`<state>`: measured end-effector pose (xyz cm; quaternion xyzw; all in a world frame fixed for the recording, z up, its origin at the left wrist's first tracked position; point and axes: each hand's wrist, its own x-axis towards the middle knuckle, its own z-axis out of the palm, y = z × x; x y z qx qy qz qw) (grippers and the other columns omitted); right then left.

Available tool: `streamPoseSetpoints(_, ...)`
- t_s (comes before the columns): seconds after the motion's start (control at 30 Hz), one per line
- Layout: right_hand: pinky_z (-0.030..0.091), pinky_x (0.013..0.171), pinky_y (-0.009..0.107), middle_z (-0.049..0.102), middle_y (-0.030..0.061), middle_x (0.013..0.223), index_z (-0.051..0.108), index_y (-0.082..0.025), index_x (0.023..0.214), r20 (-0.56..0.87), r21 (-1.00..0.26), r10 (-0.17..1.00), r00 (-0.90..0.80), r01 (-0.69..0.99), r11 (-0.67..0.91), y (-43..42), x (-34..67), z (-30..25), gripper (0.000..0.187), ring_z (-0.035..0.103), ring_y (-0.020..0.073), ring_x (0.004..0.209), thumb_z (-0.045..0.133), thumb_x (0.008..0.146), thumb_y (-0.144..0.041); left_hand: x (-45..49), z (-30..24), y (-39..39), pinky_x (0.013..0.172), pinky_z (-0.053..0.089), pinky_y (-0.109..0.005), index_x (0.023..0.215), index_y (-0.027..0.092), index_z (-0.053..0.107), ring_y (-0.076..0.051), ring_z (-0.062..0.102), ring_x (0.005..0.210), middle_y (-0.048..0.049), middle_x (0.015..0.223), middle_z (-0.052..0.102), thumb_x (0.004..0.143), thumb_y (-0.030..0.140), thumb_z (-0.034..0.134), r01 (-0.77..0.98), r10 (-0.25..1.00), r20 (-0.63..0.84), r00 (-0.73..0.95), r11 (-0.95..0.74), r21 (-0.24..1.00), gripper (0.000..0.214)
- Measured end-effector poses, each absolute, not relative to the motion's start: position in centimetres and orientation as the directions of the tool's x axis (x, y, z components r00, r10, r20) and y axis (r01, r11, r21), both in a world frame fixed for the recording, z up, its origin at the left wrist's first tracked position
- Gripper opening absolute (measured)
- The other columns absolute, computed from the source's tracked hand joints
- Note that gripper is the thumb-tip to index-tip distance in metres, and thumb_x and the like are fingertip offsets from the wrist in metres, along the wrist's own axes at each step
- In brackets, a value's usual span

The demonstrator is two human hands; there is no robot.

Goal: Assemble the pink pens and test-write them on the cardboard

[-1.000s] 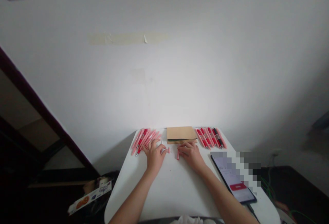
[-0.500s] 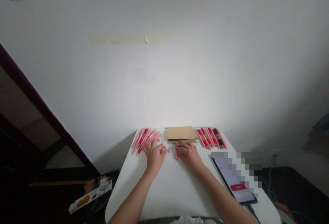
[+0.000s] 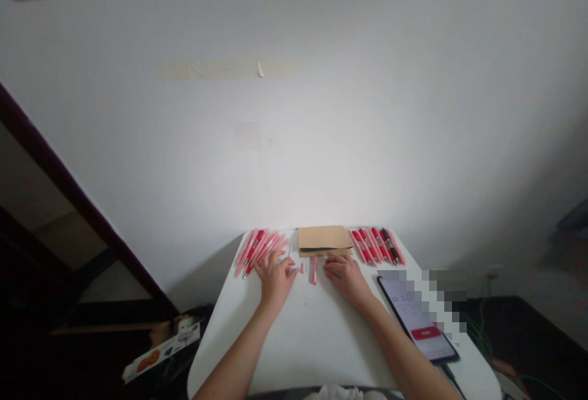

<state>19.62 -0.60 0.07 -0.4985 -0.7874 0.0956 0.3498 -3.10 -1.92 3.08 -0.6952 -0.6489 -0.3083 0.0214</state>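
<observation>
My left hand (image 3: 277, 276) rests on the white table at the right edge of a loose pile of pink and red pens (image 3: 258, 248). Its fingers are bent but apart, with nothing visible in them. Just right of its thumb lies a small pink pen part (image 3: 302, 268). A thin whitish stick (image 3: 291, 250) lies behind that hand. Between the two hands a pink pen barrel (image 3: 313, 271) lies lengthwise on the table. My right hand (image 3: 344, 275) lies palm down to the barrel's right, apart from it, fingers loosely stretched and holding nothing visible.
A brown cardboard-coloured notebook (image 3: 324, 238) sits at the table's back edge. Right of it lies a row of pink, red and black pens (image 3: 377, 247). A phone (image 3: 420, 323) with a cable is on the right side of the white table (image 3: 303, 345). The wall stands directly behind.
My right hand has let go of the pink pen barrel and moved a little to the right. The barrel now lies uncovered. My left hand has barely moved.
</observation>
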Motion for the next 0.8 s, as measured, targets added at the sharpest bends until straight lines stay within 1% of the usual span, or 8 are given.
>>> streamPoseSetpoints(0.1, 0.045, 0.089, 0.039, 0.072, 0.0057, 0.108, 0.078, -0.027, 0.091, 0.448, -0.499, 0.857, -0.256, 0.724, 0.477, -0.39, 19.73, -0.16, 0.016, 0.060, 0.0250, 0.100, 0.063, 0.084, -0.025, -3.04, 3.19, -2.02, 0.111, 0.016, -0.056, 0.079, 0.027, 0.073, -0.027, 0.049, 0.119, -0.0038, 0.118, 0.064, 0.073, 0.028, 0.074, 0.915, 0.895, 0.446, -0.024, -0.160, 0.370, 0.006)
streamPoseSetpoints(0.23, 0.044, 0.089, 0.038, 0.072, 0.0048, 0.108, 0.078, -0.027, 0.092, 0.461, -0.501, 0.853, -0.247, 0.721, 0.479, -0.30, 19.71, -0.32, 0.017, 0.060, 0.0246, 0.101, 0.064, 0.083, -0.023, -3.01, 3.22, -2.06, 0.112, 0.015, -0.056, 0.080, 0.027, 0.072, -0.027, 0.048, 0.120, -0.0032, 0.118, 0.064, 0.073, 0.028, 0.075, 0.918, 0.898, 0.439, -0.026, -0.153, 0.366, 0.008)
streamPoseSetpoints(0.43, 0.045, 0.085, 0.036, 0.073, 0.0037, 0.105, 0.077, -0.029, 0.090, 0.486, -0.505, 0.840, -0.240, 0.707, 0.495, -0.23, 19.81, -0.40, 0.015, 0.061, 0.0236, 0.097, 0.067, 0.081, -0.022, -3.27, 2.82, -1.99, 0.110, 0.019, -0.058, 0.098, 0.028, 0.069, -0.029, 0.048, 0.118, -0.0048, 0.120, 0.063, 0.074, 0.028, 0.073, 0.951, 0.878, 0.477, -0.042, -0.112, 0.289, 0.024)
streamPoseSetpoints(0.5, 0.046, 0.085, 0.037, 0.073, 0.0037, 0.105, 0.077, -0.029, 0.090, 0.484, -0.504, 0.841, -0.240, 0.710, 0.492, -0.16, 19.84, -0.48, 0.016, 0.062, 0.0237, 0.097, 0.067, 0.081, -0.022, -3.37, 2.64, -1.94, 0.110, 0.020, -0.061, 0.099, 0.027, 0.068, -0.030, 0.047, 0.119, -0.0060, 0.120, 0.063, 0.075, 0.029, 0.072, 0.960, 0.875, 0.480, -0.059, -0.082, 0.266, 0.025)
streamPoseSetpoints(0.67, 0.046, 0.086, 0.038, 0.073, 0.0041, 0.106, 0.078, -0.028, 0.090, 0.472, -0.506, 0.847, -0.246, 0.711, 0.489, 0.01, 19.94, -0.68, 0.016, 0.062, 0.0247, 0.098, 0.066, 0.081, -0.022, -3.37, 2.55, -1.90, 0.110, 0.021, -0.064, 0.090, 0.023, 0.070, -0.033, 0.045, 0.122, -0.0086, 0.116, 0.063, 0.078, 0.033, 0.068, 0.974, 0.875, 0.474, -0.101, -0.011, 0.227, 0.016)
streamPoseSetpoints(0.8, 0.046, 0.086, 0.037, 0.073, 0.0040, 0.106, 0.077, -0.028, 0.090, 0.475, -0.506, 0.843, -0.252, 0.705, 0.497, -0.01, 19.96, -0.64, 0.016, 0.061, 0.0243, 0.098, 0.064, 0.083, -0.024, -3.29, 2.59, -1.93, 0.109, 0.023, -0.064, 0.084, 0.021, 0.071, -0.033, 0.046, 0.120, -0.0105, 0.113, 0.064, 0.080, 0.035, 0.065, 0.979, 0.872, 0.477, -0.111, 0.013, 0.204, 0.016)
